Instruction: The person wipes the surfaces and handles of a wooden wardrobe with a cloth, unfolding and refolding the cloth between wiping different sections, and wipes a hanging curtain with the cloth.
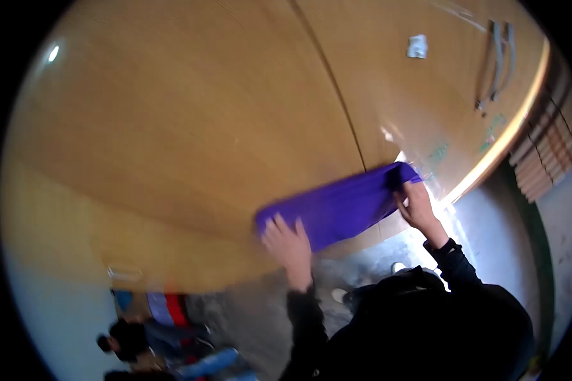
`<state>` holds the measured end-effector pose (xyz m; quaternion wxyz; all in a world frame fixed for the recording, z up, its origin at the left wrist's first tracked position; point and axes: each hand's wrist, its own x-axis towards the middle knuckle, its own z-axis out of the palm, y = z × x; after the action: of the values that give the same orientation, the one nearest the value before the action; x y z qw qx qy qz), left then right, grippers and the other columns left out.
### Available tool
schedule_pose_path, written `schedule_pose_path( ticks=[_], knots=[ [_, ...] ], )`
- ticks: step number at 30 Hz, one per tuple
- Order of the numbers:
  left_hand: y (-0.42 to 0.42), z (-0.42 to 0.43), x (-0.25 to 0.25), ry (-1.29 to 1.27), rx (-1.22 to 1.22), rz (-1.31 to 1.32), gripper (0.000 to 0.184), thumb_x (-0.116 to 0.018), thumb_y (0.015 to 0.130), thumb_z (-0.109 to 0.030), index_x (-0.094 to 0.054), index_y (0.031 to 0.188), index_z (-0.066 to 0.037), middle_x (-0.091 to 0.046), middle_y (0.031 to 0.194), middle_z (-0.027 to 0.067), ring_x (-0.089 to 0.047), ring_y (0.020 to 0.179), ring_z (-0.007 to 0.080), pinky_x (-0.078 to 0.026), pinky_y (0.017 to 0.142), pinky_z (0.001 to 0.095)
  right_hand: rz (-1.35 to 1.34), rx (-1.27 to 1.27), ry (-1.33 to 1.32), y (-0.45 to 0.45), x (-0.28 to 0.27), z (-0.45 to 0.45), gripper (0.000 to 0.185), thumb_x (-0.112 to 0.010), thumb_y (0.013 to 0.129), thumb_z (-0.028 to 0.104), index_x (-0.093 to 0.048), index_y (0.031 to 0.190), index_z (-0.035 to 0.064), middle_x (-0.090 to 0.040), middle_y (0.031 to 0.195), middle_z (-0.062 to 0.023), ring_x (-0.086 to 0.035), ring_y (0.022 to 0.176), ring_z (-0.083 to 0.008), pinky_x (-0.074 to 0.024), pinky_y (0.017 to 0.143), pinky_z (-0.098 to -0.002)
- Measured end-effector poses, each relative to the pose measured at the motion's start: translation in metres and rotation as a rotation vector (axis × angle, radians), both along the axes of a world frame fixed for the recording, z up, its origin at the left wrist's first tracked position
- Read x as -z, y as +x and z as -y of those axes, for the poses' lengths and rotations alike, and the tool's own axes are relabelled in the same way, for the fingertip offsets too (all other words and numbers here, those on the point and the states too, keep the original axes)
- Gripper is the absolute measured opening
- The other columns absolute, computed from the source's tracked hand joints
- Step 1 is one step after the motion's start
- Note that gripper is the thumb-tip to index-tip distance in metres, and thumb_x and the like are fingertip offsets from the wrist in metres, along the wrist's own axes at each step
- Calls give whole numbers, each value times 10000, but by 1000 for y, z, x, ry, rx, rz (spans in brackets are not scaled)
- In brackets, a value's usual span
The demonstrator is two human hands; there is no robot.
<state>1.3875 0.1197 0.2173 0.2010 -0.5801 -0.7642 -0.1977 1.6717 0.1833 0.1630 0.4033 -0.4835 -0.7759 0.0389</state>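
A folded purple cloth (343,209) lies slantwise along the near edge of a wide wooden table. My left hand (287,246) rests on its left end with the fingers laid out flat and slightly apart, a little blurred. At the other end, my right hand (417,204) has its fingers curled at the cloth's raised, creased corner. The thumb is on the near side, and part of the grip is hidden by the fabric.
The brown table top (190,127) has a dark seam across it. A crumpled white scrap (417,46) and grey strap-like strips (497,60) lie at the far right. Stacked tan pieces (546,149) stand beyond the right edge. A person (133,340) is at lower left.
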Motion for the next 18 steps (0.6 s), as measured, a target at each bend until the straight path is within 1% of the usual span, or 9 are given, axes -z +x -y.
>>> schedule_pose_path(
  ticks=[3,4,5,7,9,10,11,14,18],
  knots=[
    [40,-37,-59,97,62,95,564,-473,868,-307,-346,1254,84,-326,1286,316,-334,1137,478,-223,988,552,-230,114,132,21,-43,-15,494,-560,817,126,-389,1252,-33,-540,1023,-254,-527,912,-380,-406,823,-418],
    [47,-58,-50,247,67,26,558,-459,862,-300,-345,1239,94,-323,1273,324,-325,1131,486,-209,983,571,-209,144,267,27,-51,-29,502,-550,835,127,-367,1266,-54,-511,1051,-261,-497,958,-381,-383,847,-420],
    [55,-74,-38,393,78,-54,551,-445,856,-294,-343,1224,104,-320,1260,332,-317,1125,494,-195,977,590,-206,167,95,37,-46,-36,517,-492,881,122,-282,1309,-78,-383,1284,-270,-365,1207,-375,-282,1005,-390],
    [68,-80,-29,448,71,-24,511,-431,853,-290,-373,1172,105,-335,1230,341,-339,1097,495,-202,964,604,-110,237,-37,34,-53,-47,541,-493,886,176,-269,1297,-94,-359,1284,-296,-364,1177,-430,-292,993,-423],
    [78,-83,-14,509,72,-2,476,-418,850,-286,-403,1120,106,-350,1199,350,-361,1068,496,-208,951,618,34,312,-135,28,-26,-55,560,-488,884,200,-253,1289,-108,-333,1279,-330,-345,1158,-475,-279,988,-467],
    [81,-78,0,294,52,92,449,-436,847,-298,-428,1061,97,-381,1163,348,-389,1040,490,-226,947,613,41,285,255,21,-11,-61,529,-513,857,191,-305,1236,-112,-408,1182,-326,-372,1101,-480,-274,954,-511],
    [83,-70,17,70,28,192,428,-454,843,-309,-454,1002,88,-413,1127,346,-417,1011,484,-243,943,607,48,265,248,17,0,-59,529,-513,857,191,-305,1236,-112,-408,1182,-326,-372,1101,-480,-274,954,-511],
    [73,-54,83,41,118,106,380,-501,836,-313,-483,917,58,-472,1064,320,-463,958,459,-297,928,571,10,227,176,4,13,-39,553,-524,845,164,-272,1253,-112,-360,1232,-353,-338,1133,-502,-254,972,-530],
    [63,-14,151,-51,100,179,387,-536,829,-280,-505,1019,56,-509,1070,267,-489,953,400,-340,925,497,88,163,-5,3,46,-19,542,-569,817,102,-304,1248,-91,-423,1183,-316,-387,1113,-471,-302,964,-496]
  ],
)
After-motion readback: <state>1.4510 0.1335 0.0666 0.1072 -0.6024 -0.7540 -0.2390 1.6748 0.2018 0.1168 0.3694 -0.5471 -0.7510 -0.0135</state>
